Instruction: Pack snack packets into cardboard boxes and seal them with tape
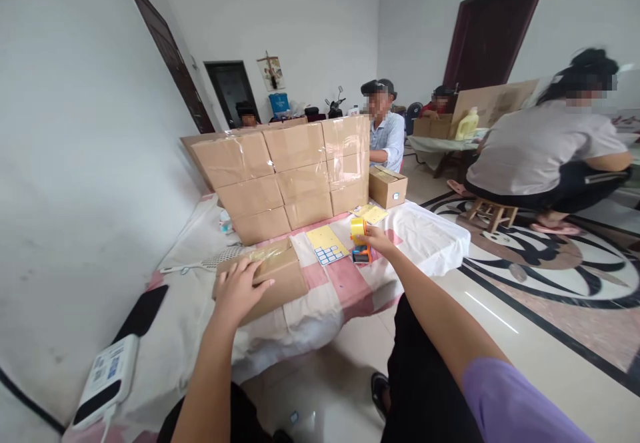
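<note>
My left hand [241, 291] lies flat with fingers spread on top of a brown cardboard box [280, 276] taped along its seam, which rests on the cloth-covered table [430, 236]. My right hand [375, 238] reaches further out and grips a tape dispenser [360, 240] with a yellow roll and an orange-and-blue body, standing on the pink-and-white cloth. A yellow sheet with blue-and-white stickers [327, 244] lies between the box and the dispenser.
A stack of sealed cardboard boxes [287, 180] forms a wall at the table's far side, with a single small box [387, 186] to its right. A white device [107, 376] and a black phone [143, 313] lie at the near left. Other people sit beyond; one crouches on a stool [493, 213] at right.
</note>
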Demonstrator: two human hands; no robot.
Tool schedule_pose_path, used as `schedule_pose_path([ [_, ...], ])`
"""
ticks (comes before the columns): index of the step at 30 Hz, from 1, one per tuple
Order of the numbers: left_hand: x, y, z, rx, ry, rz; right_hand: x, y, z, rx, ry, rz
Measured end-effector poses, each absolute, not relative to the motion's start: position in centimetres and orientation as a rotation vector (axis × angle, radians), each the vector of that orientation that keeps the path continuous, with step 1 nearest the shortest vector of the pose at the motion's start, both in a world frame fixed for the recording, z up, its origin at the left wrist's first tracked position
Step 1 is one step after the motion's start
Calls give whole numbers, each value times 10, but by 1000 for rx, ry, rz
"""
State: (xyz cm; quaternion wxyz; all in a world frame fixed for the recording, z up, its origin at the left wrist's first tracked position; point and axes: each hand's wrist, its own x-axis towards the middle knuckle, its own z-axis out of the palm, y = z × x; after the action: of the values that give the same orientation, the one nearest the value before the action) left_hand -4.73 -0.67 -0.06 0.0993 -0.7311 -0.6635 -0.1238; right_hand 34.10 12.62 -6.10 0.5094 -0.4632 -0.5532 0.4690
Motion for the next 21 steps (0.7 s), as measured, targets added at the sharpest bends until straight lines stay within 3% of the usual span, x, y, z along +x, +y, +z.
schedule_pose_path([
  [9,-25,-13,8,-2074,-2008,-284,292,82,-24,-695,-1200,1079],
  [21,-12,-14,1,-1856,-2096,-340,250,47,-14,-573,-1140,1202],
])
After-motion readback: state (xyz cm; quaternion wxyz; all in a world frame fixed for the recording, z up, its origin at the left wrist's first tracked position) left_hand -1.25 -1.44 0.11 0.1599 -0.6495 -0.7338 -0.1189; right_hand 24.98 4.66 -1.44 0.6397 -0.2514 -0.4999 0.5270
